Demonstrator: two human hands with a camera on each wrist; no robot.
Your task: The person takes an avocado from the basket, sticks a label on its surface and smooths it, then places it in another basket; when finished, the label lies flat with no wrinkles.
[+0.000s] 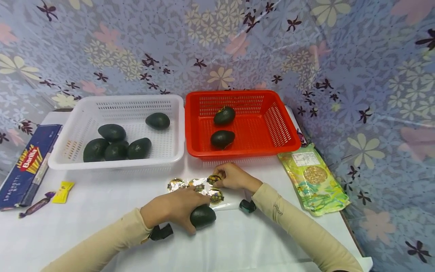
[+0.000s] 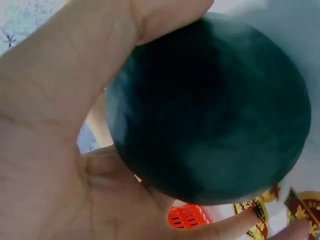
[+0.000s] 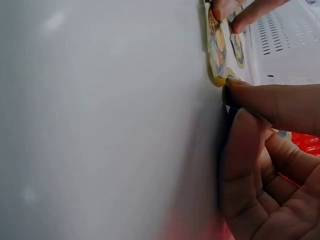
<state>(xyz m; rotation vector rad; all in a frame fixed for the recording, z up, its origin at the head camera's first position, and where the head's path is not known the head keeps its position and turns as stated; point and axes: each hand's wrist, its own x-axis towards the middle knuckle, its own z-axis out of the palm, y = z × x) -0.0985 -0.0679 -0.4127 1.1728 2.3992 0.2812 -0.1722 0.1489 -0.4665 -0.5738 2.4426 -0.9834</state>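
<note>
My left hand (image 1: 173, 209) grips a dark green avocado (image 1: 202, 216) against the white table; in the left wrist view the avocado (image 2: 210, 110) fills the frame with my fingers curled round it. A clear sheet of round gold-and-black stickers (image 1: 198, 187) lies just beyond it. My right hand (image 1: 231, 176) pinches one sticker (image 1: 214, 179) at the sheet's far end; the right wrist view shows thumb and finger (image 3: 260, 105) closed on the sticker's edge (image 3: 218, 55).
A white basket (image 1: 115, 158) holds several avocados; a red basket (image 1: 282, 128) holds two. A Barilla spaghetti box (image 1: 27, 166) and two wrapped candies (image 1: 51, 196) lie at left. A snack pouch (image 1: 312, 181) lies at right by the table edge.
</note>
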